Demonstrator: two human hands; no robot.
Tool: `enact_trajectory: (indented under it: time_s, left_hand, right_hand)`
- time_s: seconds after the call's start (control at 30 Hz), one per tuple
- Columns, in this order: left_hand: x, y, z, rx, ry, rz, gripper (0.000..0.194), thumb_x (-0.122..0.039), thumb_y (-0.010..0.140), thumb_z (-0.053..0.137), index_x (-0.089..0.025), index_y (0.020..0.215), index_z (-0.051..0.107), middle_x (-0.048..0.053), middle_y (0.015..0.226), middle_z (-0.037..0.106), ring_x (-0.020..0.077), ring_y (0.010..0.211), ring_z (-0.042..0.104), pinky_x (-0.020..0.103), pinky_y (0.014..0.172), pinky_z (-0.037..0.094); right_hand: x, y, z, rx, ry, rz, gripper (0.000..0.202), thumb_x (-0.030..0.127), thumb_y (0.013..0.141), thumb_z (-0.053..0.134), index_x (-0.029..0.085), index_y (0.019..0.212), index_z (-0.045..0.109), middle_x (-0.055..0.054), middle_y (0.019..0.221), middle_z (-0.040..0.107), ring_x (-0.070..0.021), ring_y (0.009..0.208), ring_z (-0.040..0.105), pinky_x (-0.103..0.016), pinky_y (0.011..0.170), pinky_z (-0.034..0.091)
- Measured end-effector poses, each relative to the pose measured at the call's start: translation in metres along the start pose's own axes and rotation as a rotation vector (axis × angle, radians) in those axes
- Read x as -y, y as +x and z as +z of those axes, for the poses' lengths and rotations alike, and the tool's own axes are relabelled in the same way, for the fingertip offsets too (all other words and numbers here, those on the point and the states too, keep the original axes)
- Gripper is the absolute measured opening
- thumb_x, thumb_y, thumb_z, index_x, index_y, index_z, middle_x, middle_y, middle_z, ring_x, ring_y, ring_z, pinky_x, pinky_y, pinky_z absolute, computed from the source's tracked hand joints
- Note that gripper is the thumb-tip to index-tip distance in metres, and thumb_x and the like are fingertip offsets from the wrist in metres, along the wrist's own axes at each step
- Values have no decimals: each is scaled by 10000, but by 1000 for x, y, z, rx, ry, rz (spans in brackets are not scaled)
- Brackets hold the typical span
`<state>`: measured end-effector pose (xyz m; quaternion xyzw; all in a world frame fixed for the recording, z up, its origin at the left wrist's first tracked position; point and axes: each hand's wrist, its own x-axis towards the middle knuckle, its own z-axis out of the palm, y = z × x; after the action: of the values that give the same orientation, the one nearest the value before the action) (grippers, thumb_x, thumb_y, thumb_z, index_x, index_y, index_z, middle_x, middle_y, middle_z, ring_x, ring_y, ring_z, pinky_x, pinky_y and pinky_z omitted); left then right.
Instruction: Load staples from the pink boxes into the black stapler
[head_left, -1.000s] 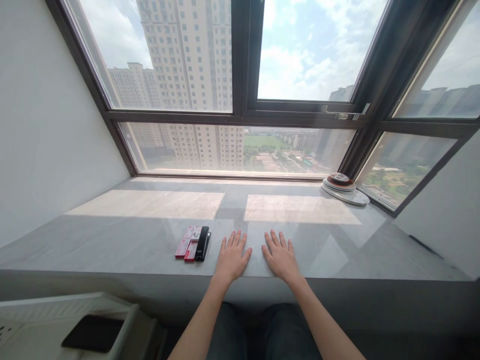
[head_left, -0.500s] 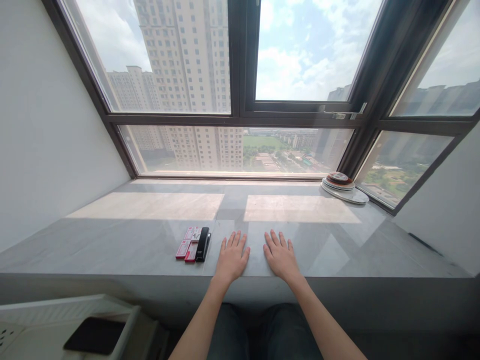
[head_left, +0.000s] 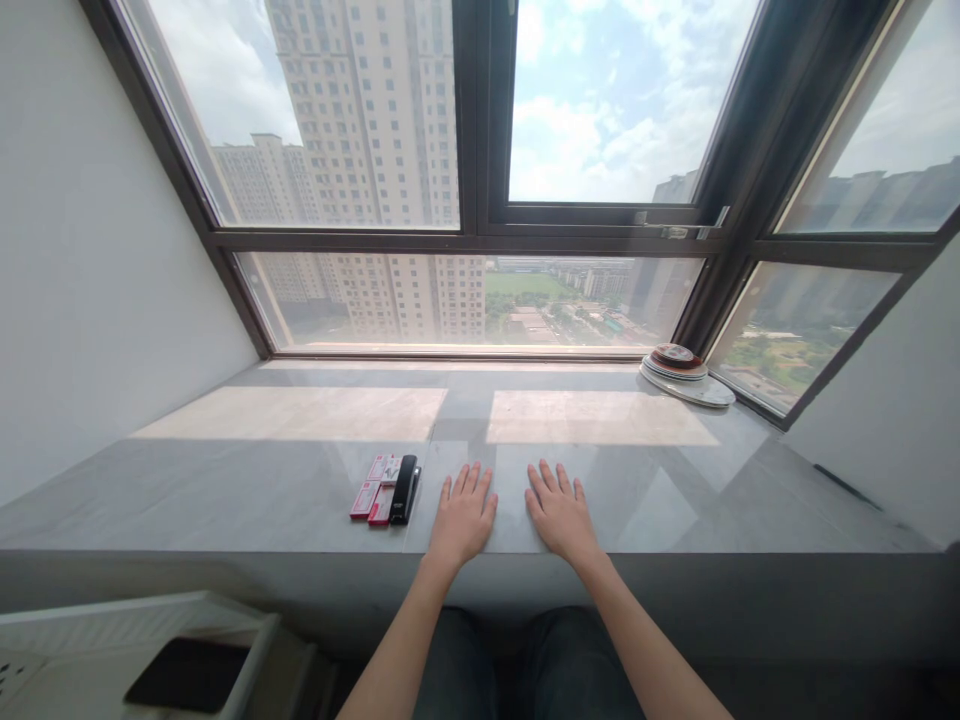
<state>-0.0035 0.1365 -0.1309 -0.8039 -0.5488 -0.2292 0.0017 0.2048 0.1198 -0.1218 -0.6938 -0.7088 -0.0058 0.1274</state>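
My left hand (head_left: 463, 512) lies flat on the grey marble windowsill (head_left: 247, 500), palm down with the fingers spread. Beside it, a short gap to the left, a black stapler (head_left: 404, 490) rests against several small red-and-white boxes (head_left: 367, 498). My right hand (head_left: 561, 508) also lies palm down on the sill, fingers apart, a little to the right of my left hand. Neither hand holds anything, and bare stone shows between them.
Round plates or coasters (head_left: 679, 368) are stacked in the far right corner by the window frame (head_left: 472, 242). Below the sill at left stands a white plastic basket (head_left: 202, 605) with a flat black object (head_left: 187, 673) on it. White walls close both sides.
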Motion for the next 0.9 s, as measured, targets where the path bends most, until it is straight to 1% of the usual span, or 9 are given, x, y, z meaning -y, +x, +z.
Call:
enact_trajectory:
  time_s: [0.4,0.7,0.9]
  left_hand:
    - [-1,0,-2,12,6,-4,504,-430,1014,336,-326,1502,402,35,1613,322,272,1504,238,542,1213,191]
    - [-7,0,-11,95,108,-40,536,-451,1028,268,-323,1544,329,8,1641,255,237,1518,194,493,1233,143]
    - [-5,0,-9,83,108,-30,540,-474,1026,264,-327,1542,333,5,1637,265,229,1517,196,479,1231,157]
  right_hand:
    - [1,0,-1,17,0,10,570,456,1031,261,316,1583,281,-3,1658,182,-289,1525,70,-517,1194,23]
    - [-1,1,3,7,-31,-5,572,472,1035,249,321,1587,262,-5,1657,186,-283,1524,74,-520,1191,39]
    - [-2,1,4,-5,-25,-10,572,483,1035,235,335,1587,259,3,1657,188,-282,1524,73,-522,1191,37]
